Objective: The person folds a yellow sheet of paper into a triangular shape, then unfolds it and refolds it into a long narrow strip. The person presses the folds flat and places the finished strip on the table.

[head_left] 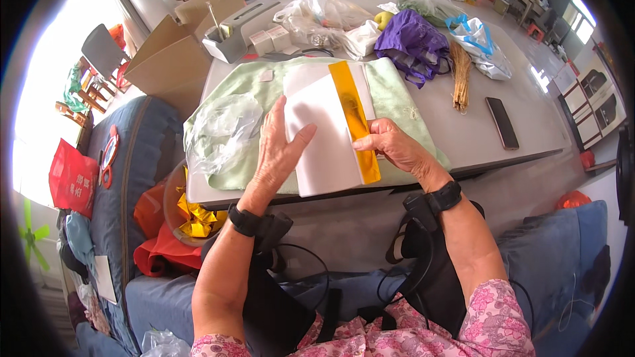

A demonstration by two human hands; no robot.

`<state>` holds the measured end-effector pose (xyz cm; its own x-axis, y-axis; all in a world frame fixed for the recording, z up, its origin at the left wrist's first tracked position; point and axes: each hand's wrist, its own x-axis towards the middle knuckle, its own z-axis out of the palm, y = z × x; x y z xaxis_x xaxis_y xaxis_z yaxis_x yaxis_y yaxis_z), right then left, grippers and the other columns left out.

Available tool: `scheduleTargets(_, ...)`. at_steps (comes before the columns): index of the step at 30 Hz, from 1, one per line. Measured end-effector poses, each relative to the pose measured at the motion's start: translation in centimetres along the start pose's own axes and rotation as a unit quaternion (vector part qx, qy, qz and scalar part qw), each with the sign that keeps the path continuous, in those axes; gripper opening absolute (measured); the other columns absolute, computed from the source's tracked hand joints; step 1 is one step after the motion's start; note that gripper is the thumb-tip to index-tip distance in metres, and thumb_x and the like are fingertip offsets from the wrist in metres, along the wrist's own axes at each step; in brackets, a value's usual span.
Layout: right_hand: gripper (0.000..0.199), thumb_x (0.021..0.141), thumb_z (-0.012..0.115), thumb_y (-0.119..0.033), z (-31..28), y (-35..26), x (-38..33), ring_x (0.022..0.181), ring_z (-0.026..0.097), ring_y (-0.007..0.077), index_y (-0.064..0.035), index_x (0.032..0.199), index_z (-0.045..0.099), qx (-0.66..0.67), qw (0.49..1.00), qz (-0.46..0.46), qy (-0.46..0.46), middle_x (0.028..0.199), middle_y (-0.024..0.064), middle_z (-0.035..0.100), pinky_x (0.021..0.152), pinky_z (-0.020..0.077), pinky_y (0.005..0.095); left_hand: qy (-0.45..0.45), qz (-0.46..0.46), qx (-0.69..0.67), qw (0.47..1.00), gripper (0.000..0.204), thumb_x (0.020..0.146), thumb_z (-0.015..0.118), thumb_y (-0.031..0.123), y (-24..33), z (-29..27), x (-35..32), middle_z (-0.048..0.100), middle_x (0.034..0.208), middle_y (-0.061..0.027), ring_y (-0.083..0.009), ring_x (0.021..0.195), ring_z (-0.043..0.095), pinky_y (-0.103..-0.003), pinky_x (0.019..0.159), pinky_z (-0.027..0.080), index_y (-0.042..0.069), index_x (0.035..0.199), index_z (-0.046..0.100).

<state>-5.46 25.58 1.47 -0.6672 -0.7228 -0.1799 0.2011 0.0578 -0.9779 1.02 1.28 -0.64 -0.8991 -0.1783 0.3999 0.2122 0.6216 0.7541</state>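
White paper (323, 135), perhaps several sheets, lies at the near edge of a light green cloth (403, 119) on the table. A shiny gold foil strip (352, 109) runs along its right side, slightly slanted. My right hand (391, 145) pinches the strip's right edge between thumb and fingers near its lower part. At the paper's left side, my left hand (281, 142) rests with fingers stretched and thumb apart. Crumpled clear plastic (225, 129) lies left of that hand. Both wrists wear black bands.
Right on the table lie a phone (502, 123), a bundle of thin sticks (460, 76) and a purple bag (411, 43). Plastic bags (331, 23) are at the back. A cardboard box (162, 56) stands far left; folded gold pieces (195, 218) sit in a container below the table's left edge.
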Motion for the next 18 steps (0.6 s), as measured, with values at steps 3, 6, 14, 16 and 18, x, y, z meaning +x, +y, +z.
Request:
scheduleTargets(3,0.03,0.081,0.069,-0.016,-0.7,0.0,-0.2,0.084,0.062,0.01,0.0039,0.104,0.067,0.008,0.998,-0.005,-0.061,0.092,0.0038,0.068,0.082,0.0481,0.0256,-0.065,-0.075,-0.136,0.986,0.083,0.085,0.072,0.038,2.0,-1.9,0.3,0.04,0.147,-0.0256,-0.0335,0.137,0.04,-0.04,0.111,0.034,-0.006,0.144,0.035)
scheduleTargets(6,0.036,0.078,0.071,-0.017,-0.9,-0.3,-0.3,0.087,0.062,0.0106,0.0047,0.107,0.067,0.0,0.994,-0.009,-0.112,0.095,0.0042,0.069,0.084,0.0473,0.0256,-0.073,-0.101,-0.183,0.975,0.079,0.084,0.073,0.035,1.0,-2.6,0.6,0.051,0.139,-0.0243,-0.029,0.127,0.05,-0.037,0.105,0.039,-0.008,0.141,0.04)
scheduleTargets(14,0.04,0.078,0.071,-0.019,-2.2,-2.1,-1.0,0.088,0.062,0.0099,0.0042,0.109,0.068,-0.03,0.99,0.001,-0.138,0.096,0.0036,0.069,0.085,0.0462,0.0236,-0.153,-0.146,-0.27,0.939,0.04,0.085,0.069,0.023,0.6,-4.1,0.6,0.071,0.091,-0.0086,-0.0144,0.086,0.064,-0.029,0.085,0.047,-0.007,0.111,0.066)
scheduleTargets(16,0.04,0.078,0.07,-0.02,-3.0,-2.3,-0.5,0.088,0.062,0.0096,0.0039,0.111,0.068,-0.064,0.991,0.0,-0.122,0.097,0.0035,0.069,0.085,0.046,0.023,-0.165,-0.159,-0.266,0.936,0.033,0.085,0.069,0.021,0.3,-4.6,0.6,0.071,0.087,-0.0069,-0.0124,0.08,0.063,-0.028,0.08,0.048,-0.006,0.105,0.069)
scheduleTargets(18,0.039,0.079,0.069,-0.018,-3.1,-2.2,-0.4,0.086,0.06,0.0085,0.0031,0.111,0.067,-0.053,0.993,-0.002,-0.101,0.095,0.0021,0.068,0.085,0.0455,0.0223,-0.186,-0.183,-0.247,0.933,0.029,0.084,0.07,0.018,-0.1,-4.9,0.8,0.071,0.082,-0.0057,-0.0109,0.075,0.062,-0.027,0.074,0.048,-0.006,0.099,0.071)
